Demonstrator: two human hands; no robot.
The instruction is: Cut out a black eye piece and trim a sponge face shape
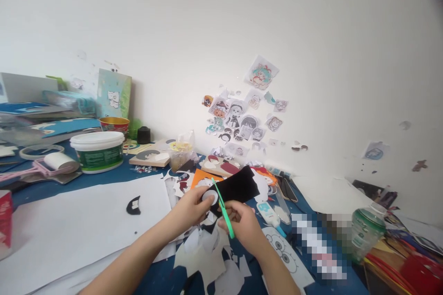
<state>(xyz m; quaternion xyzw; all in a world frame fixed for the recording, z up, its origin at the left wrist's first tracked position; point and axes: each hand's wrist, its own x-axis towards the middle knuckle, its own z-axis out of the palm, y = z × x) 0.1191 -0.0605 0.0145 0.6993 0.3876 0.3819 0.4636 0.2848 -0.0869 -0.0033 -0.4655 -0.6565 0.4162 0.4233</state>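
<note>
My left hand point(194, 205) is closed on a black sheet point(238, 186), its thumb pressing on a white round piece point(209, 199) that lies over the sheet's left end. Bright green scissors point(221, 203) are in my right hand point(245, 222), fingers wrapped at the handle. Their blades point up and away, crossing the black sheet close to the white round piece. Whether the blades are apart is hard to make out. Beneath both hands lies a heap of white paper scraps point(204, 253).
A large white sheet point(86, 221) with a small black cutout point(134, 205) covers the left side. A green tub with a white lid point(97, 152) stands behind it. To the right are a glue bottle point(270, 216), a cartoon drawing point(285, 253) and a clear green-lidded jar point(368, 230).
</note>
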